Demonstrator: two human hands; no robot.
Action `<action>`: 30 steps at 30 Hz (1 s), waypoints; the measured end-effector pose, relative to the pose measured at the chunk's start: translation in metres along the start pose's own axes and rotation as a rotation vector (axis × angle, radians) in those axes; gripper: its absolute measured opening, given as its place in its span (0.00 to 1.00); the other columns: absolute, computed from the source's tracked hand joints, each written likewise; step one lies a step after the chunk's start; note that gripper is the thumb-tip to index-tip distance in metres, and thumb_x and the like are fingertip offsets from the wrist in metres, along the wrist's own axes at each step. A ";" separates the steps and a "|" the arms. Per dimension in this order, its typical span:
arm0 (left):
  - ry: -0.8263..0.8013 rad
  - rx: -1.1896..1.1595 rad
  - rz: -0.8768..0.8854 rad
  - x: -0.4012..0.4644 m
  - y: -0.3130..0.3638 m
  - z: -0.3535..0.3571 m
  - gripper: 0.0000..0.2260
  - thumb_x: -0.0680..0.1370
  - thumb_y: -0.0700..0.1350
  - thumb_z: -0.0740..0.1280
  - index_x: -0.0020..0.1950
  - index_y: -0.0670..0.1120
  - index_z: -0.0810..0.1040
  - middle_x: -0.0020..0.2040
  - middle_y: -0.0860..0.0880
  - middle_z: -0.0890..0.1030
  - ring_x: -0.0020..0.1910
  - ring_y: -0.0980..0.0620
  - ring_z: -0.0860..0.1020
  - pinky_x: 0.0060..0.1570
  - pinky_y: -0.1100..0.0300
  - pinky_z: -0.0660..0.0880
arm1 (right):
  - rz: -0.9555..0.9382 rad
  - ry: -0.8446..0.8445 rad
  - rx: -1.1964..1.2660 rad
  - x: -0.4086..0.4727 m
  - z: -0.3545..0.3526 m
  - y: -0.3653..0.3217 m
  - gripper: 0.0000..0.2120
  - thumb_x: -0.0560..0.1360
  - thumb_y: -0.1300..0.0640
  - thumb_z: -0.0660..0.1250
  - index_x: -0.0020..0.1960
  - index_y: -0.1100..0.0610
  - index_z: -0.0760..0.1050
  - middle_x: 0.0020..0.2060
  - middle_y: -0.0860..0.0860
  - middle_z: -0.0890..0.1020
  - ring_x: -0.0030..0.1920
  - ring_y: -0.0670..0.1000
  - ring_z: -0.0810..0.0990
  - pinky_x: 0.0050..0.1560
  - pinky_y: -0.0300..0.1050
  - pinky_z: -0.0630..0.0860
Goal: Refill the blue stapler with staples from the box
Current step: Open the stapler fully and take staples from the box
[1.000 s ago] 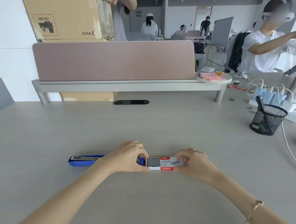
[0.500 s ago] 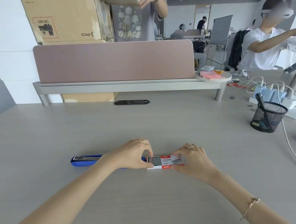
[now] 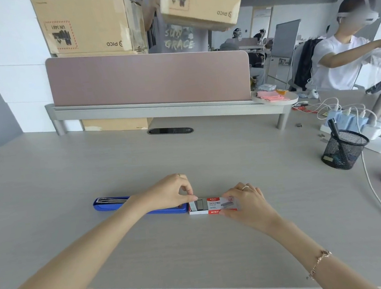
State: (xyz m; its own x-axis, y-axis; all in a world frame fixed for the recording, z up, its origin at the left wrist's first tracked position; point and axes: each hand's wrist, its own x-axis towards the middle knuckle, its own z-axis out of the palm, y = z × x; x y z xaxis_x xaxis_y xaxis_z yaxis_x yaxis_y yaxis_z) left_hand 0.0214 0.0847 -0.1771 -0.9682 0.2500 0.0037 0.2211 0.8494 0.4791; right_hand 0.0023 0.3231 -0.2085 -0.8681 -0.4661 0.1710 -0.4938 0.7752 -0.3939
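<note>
The blue stapler (image 3: pixel 111 204) lies flat and opened out on the desk, its metal staple channel showing at the left end. Just right of it sits the small red and white staple box (image 3: pixel 214 205), its drawer slid out to the left with grey staples (image 3: pixel 197 205) exposed. My left hand (image 3: pixel 166 192) reaches over the stapler's right part and pinches a strip of staples at the drawer's open end. My right hand (image 3: pixel 244 199) holds the box's right end down on the desk.
A black mesh pen cup (image 3: pixel 344 149) stands at the right, with white cables (image 3: pixel 378 197) and chargers beyond it. A pink divider (image 3: pixel 150 80) on a grey shelf crosses the back. Behind it a person carries a cardboard box (image 3: pixel 200 2). Another person sits at the far right.
My left fingers have closed on the staples in the open drawer and lifted slightly. Behind the divider, the person has moved right with a cardboard box.
</note>
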 end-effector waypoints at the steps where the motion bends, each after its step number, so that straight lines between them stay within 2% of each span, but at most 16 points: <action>1: 0.000 0.002 0.000 0.000 0.000 0.000 0.07 0.74 0.54 0.69 0.38 0.53 0.77 0.49 0.52 0.78 0.48 0.56 0.73 0.52 0.57 0.71 | 0.000 0.000 0.000 0.000 0.000 0.000 0.18 0.69 0.45 0.70 0.57 0.47 0.75 0.53 0.49 0.76 0.57 0.52 0.70 0.54 0.41 0.60; 8: 0.008 -0.011 -0.005 0.002 0.003 -0.002 0.08 0.75 0.53 0.68 0.40 0.51 0.78 0.48 0.52 0.78 0.49 0.56 0.74 0.53 0.57 0.71 | 0.004 0.014 -0.014 -0.001 0.001 0.000 0.19 0.68 0.45 0.70 0.58 0.47 0.75 0.54 0.50 0.76 0.57 0.52 0.70 0.53 0.41 0.61; 13: 0.048 -0.040 -0.033 0.002 0.005 -0.003 0.08 0.76 0.52 0.67 0.40 0.50 0.79 0.44 0.55 0.76 0.45 0.60 0.74 0.47 0.62 0.67 | -0.007 0.014 -0.054 -0.001 0.001 -0.003 0.20 0.68 0.44 0.69 0.58 0.47 0.74 0.56 0.49 0.75 0.58 0.52 0.70 0.56 0.43 0.61; 18: 0.132 -0.148 -0.134 0.003 0.009 0.004 0.08 0.75 0.50 0.69 0.39 0.49 0.79 0.42 0.54 0.77 0.46 0.54 0.76 0.47 0.61 0.70 | -0.047 0.151 -0.008 -0.001 0.005 -0.012 0.23 0.66 0.42 0.71 0.59 0.49 0.74 0.58 0.48 0.74 0.59 0.52 0.69 0.53 0.41 0.57; 20: 0.139 -0.176 -0.164 0.001 0.013 0.006 0.08 0.75 0.51 0.69 0.38 0.49 0.80 0.42 0.53 0.78 0.46 0.53 0.77 0.46 0.59 0.71 | -0.064 0.162 0.031 0.000 0.006 -0.019 0.22 0.67 0.43 0.71 0.57 0.49 0.75 0.57 0.47 0.75 0.59 0.51 0.69 0.53 0.41 0.57; 25: 0.199 -0.227 -0.202 -0.001 0.017 0.010 0.11 0.76 0.49 0.68 0.41 0.42 0.83 0.45 0.42 0.83 0.47 0.46 0.80 0.44 0.57 0.74 | -0.108 0.170 0.039 0.005 0.015 -0.037 0.14 0.67 0.42 0.70 0.50 0.47 0.78 0.53 0.47 0.78 0.57 0.52 0.70 0.52 0.42 0.59; 27: 0.221 -0.246 -0.218 -0.001 0.016 0.010 0.12 0.76 0.50 0.67 0.41 0.41 0.83 0.45 0.42 0.84 0.43 0.47 0.80 0.42 0.57 0.74 | -0.104 0.186 0.052 0.005 0.019 -0.042 0.16 0.66 0.40 0.68 0.49 0.49 0.79 0.52 0.47 0.78 0.56 0.52 0.71 0.51 0.42 0.59; 30: 0.240 -0.294 -0.227 -0.003 0.016 0.009 0.12 0.76 0.50 0.67 0.42 0.42 0.83 0.42 0.44 0.84 0.39 0.52 0.77 0.37 0.63 0.71 | -0.097 0.223 0.062 0.007 0.024 -0.049 0.18 0.66 0.41 0.67 0.48 0.52 0.79 0.50 0.49 0.79 0.54 0.54 0.72 0.50 0.42 0.59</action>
State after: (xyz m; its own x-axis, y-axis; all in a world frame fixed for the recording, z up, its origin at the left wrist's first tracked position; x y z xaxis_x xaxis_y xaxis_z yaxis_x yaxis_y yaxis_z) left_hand 0.0289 0.1022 -0.1776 -0.9958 -0.0720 0.0570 -0.0089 0.6933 0.7206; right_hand 0.0219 0.2718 -0.2097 -0.8098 -0.4261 0.4034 -0.5775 0.7002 -0.4197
